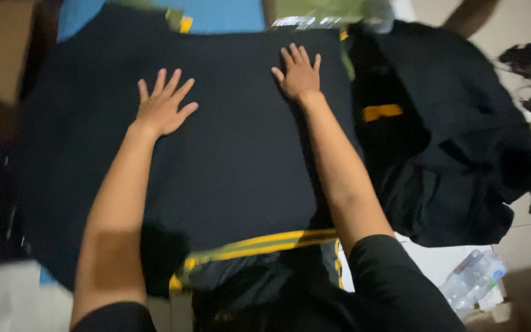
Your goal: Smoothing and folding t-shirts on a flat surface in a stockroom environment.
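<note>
Under both flat hands (162, 106) lies black garment (235, 160).

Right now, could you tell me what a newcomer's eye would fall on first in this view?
First, the two bare hands pressed flat with fingers spread on a wide black garment in the middle: the left hand and the right hand farther up. Next, the yellow stripes along the garment's near edge. To the right lies a crumpled heap of dark clothing with a yellow patch, and a clear plastic bottle on the floor at lower right.
</note>
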